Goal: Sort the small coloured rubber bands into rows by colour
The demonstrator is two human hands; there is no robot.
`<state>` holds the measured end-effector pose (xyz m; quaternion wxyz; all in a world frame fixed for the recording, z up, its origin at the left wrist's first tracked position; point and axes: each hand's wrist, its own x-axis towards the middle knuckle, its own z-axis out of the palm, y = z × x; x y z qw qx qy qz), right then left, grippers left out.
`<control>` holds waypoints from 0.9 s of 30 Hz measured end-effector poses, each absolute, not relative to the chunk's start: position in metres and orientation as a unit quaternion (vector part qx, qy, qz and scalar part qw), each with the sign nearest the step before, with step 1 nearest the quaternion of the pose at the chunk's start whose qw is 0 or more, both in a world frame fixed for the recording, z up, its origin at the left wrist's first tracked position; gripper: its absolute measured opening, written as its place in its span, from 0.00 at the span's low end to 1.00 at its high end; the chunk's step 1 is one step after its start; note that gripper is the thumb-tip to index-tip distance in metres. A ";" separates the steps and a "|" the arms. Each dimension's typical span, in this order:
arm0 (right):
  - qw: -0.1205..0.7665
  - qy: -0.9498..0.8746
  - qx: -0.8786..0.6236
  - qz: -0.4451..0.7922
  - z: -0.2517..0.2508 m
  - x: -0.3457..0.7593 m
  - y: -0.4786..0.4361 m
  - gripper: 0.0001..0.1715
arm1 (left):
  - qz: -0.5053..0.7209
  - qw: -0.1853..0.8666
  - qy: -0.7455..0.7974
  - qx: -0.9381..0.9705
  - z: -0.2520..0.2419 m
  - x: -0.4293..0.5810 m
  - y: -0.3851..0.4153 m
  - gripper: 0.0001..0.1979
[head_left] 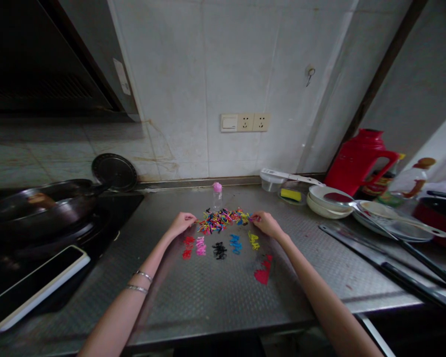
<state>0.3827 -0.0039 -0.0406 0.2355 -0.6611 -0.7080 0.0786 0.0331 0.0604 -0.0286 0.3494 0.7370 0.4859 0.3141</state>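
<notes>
A mixed heap of small coloured rubber bands (221, 220) lies on the metal countertop (208, 302). At its left edge, my left hand (184, 223) is pinched, with a tiny coloured band at the fingertips. My right hand (266, 224) pinches at the heap's right edge, its fingertips on a band there. Nearer me lie separate clusters: red bands (188, 247), pink bands (200, 246), black bands (219, 250), blue bands (235, 244) and yellow bands (253, 241). Behind the heap stands a small clear bottle with a pink cap (217, 187).
A red heart-patterned piece (262, 275) lies near my right forearm. Pans (40, 208) and a white-edged device (40, 292) are on the left. To the right are bowls (329, 206), a yellow sponge (290, 195), a red thermos (357, 163) and long black-handled tools (412, 282).
</notes>
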 end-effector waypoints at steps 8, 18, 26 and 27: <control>0.245 -0.720 -0.646 0.063 -0.043 0.378 0.000 0.12 | 0.303 0.346 0.492 0.739 -0.034 0.035 0.060 0.13; 0.304 -0.712 -0.628 0.086 -0.042 0.383 -0.002 0.14 | 0.306 0.343 0.488 0.742 -0.035 0.032 0.060 0.12; 0.375 -0.755 -0.519 0.142 -0.019 0.324 -0.008 0.13 | 0.323 0.339 0.494 0.733 -0.038 0.030 0.065 0.14; 0.371 -0.769 -0.497 0.154 -0.017 0.310 -0.009 0.13 | 0.325 0.336 0.494 0.733 -0.039 0.029 0.066 0.14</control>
